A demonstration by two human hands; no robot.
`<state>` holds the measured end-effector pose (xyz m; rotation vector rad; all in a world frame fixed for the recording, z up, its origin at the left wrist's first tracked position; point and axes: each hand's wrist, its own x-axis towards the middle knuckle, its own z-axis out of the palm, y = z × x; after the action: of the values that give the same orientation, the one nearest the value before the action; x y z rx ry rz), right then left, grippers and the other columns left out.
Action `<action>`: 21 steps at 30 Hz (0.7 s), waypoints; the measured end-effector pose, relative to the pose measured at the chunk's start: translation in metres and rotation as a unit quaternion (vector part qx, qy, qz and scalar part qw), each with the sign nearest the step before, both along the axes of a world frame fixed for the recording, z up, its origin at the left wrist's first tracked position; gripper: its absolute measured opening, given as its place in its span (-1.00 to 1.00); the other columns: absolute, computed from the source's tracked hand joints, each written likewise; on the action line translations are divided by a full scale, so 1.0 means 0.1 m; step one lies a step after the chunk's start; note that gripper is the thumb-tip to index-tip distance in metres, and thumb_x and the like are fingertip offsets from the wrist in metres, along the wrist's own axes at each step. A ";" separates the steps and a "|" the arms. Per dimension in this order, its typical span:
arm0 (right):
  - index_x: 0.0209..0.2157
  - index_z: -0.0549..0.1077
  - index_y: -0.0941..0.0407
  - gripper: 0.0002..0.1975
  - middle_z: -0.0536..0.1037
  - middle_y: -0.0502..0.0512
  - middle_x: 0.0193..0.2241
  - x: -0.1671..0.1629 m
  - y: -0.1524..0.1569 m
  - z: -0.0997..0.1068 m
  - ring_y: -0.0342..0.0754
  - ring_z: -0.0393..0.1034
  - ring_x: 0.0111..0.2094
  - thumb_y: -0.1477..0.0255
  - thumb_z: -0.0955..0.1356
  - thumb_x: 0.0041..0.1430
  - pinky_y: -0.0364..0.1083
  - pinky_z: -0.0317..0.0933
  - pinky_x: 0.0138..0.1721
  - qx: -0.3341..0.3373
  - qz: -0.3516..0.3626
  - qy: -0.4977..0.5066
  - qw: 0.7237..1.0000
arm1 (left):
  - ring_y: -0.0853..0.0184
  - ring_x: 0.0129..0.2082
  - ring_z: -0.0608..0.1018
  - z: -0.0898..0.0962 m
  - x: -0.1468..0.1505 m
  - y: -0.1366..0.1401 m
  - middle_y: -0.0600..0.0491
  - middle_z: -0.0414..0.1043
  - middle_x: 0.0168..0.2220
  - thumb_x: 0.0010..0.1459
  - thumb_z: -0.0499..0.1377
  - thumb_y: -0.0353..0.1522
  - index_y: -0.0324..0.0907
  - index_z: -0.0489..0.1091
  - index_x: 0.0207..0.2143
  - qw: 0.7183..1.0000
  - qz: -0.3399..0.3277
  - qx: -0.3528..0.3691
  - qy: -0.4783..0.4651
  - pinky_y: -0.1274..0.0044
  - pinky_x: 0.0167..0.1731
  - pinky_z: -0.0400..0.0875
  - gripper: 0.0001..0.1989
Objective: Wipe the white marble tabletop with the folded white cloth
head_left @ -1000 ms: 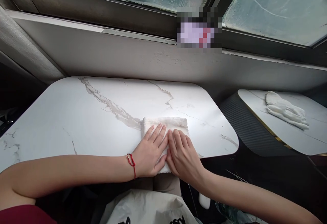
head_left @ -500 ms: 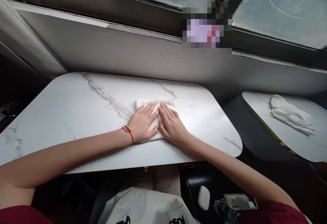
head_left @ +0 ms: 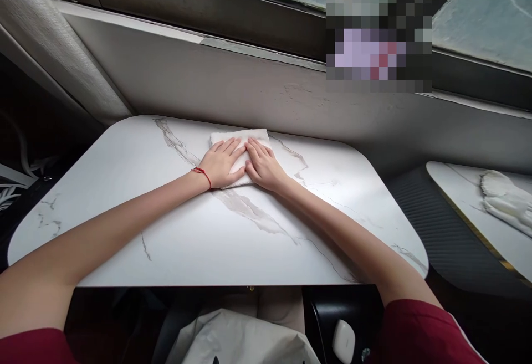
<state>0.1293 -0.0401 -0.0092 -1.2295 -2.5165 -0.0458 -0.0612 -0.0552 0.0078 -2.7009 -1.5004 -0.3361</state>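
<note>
Presently, we list one white, squarish, soft-napped fabric cloth (head_left: 240,134), lying at the far edge of a white, round-cornered, marble-patterned table (head_left: 183,242), close to a grey painted wall (head_left: 174,76). Whether cloth and wall touch, we cannot tell.

Progress: we judge the work with the cloth to be under way and unfinished, as both hands bear on it. Which portions of the tabletop are done and which are left, we cannot tell; we see no mark dividing the two.

Hands, two: the bare left hand (head_left: 224,163), a thin red cord bracelet (head_left: 200,171) at its wrist, lies palm down with fingers spread; the bare right hand (head_left: 264,167) lies beside it, fingers extended and close together. Both rest flat on the cloth, grasping nothing that we can see.

Condition of the cloth: flat, straight-edged, seemingly folded to a pad, its middle mostly covered by the fingers. We note no stain on the parts in view.

Adjacent: a crumpled white fabric bundle (head_left: 509,200) on a second marble-patterned table (head_left: 459,200), partly out of frame.
</note>
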 end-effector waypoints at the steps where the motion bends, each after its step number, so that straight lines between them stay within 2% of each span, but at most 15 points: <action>1: 0.32 0.18 0.37 -0.41 0.16 0.43 0.39 -0.04 0.06 -0.01 0.15 -0.01 0.43 0.38 0.09 0.36 0.15 -0.03 0.36 0.001 0.003 0.002 1.000 | 0.10 0.44 0.13 0.00 -0.03 0.04 -0.14 0.04 0.44 0.32 -0.01 -0.14 -0.22 0.15 0.37 1.000 0.006 -0.001 -0.001 0.23 0.40 -0.03 -0.36; 9: 0.32 0.18 0.39 -0.40 0.18 0.45 0.37 -0.29 0.44 -0.01 0.19 0.02 0.40 0.38 0.09 0.34 0.17 -0.02 0.34 0.002 0.022 -0.001 1.000 | 0.12 0.44 0.13 0.02 -0.26 0.33 -0.12 0.05 0.44 0.32 -0.02 -0.13 -0.19 0.17 0.35 1.000 0.029 0.000 0.001 0.24 0.40 -0.02 -0.38; 21: 0.31 0.19 0.37 -0.41 0.21 0.43 0.36 -0.48 0.65 -0.01 0.20 0.06 0.37 0.36 0.09 0.35 0.14 -0.05 0.32 -0.002 0.028 0.005 1.000 | 0.11 0.43 0.15 0.01 -0.47 0.51 -0.13 0.10 0.42 0.34 -0.04 -0.13 -0.23 0.15 0.36 0.999 0.030 0.008 0.004 0.27 0.40 -0.03 -0.37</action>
<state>0.0813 0.0252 -0.0105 -1.1561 -2.5418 -0.0199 -0.1085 -0.0040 0.0085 -2.6348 -1.5664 -0.3324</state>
